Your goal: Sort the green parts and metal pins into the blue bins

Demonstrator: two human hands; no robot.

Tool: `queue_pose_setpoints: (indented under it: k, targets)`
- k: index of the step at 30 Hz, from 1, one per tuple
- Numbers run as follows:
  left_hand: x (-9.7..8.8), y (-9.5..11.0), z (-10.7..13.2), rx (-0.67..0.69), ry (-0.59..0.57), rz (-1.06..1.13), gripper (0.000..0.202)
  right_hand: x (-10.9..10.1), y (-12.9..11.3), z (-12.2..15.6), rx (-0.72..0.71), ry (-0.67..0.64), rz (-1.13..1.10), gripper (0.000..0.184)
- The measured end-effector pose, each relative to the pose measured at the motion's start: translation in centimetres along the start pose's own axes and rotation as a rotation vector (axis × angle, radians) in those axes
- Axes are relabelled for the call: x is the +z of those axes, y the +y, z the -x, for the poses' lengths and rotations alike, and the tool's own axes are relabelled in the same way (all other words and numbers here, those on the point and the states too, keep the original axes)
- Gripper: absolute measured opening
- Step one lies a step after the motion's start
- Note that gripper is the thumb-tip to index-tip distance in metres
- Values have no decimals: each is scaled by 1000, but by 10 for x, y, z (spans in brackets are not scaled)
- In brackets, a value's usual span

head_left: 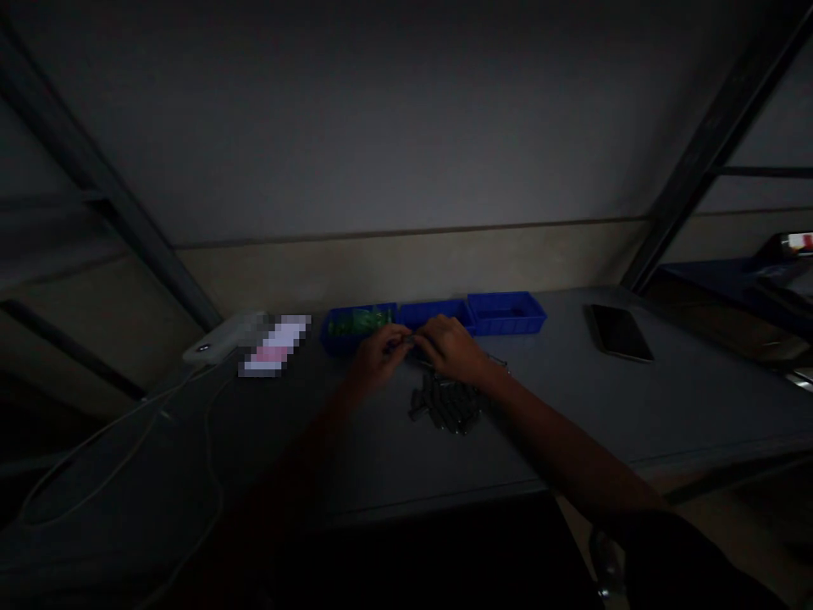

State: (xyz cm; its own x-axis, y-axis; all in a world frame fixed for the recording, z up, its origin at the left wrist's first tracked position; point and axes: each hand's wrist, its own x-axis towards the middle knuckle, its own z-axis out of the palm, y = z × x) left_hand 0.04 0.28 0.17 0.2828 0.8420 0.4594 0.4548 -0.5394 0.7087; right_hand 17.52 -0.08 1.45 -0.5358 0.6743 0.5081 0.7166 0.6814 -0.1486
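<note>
My left hand (pixel 379 356) and my right hand (pixel 450 347) meet over the table, fingertips pinched together on a small dark piece (pixel 408 339) whose kind I cannot make out. Below my right hand lies a pile of small dark cylindrical metal parts (pixel 445 405). Just beyond my left hand stands a blue bin (pixel 336 341) with green parts or wrapping in it. Behind my right hand is a second blue bin (pixel 438 310), partly hidden by the fingers. A third blue bin (pixel 508 322) sits to its right.
A lit phone (pixel 276 346) lies on the left beside a white power strip or box (pixel 222 337) with trailing cables (pixel 127 449). On the right a dark tablet-like device (pixel 618 331) lies flat. The grey table (pixel 559 398) ends at a wall behind, with metal posts (pixel 689 161) at both sides.
</note>
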Motion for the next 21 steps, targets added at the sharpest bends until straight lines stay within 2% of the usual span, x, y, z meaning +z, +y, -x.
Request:
queue_pose_setpoints:
  k: [3,8,13,16,21]
  targets:
    - [-1,2,1,20,48,-92,23,-2,-2,0,17,8,-7,30]
    - [3,6,3,-34,122,-103,24,-2,-3,4,-7,88,-122,24]
    - [13,14,4,-74,128,-53,32,-4,-1,4,-5,120,-97,18]
    - [16,14,4,-54,156,15,24,-5,-1,2,46,166,-105,19]
    - [18,13,2,-18,196,63,22,-3,-2,1,80,176,-169,22]
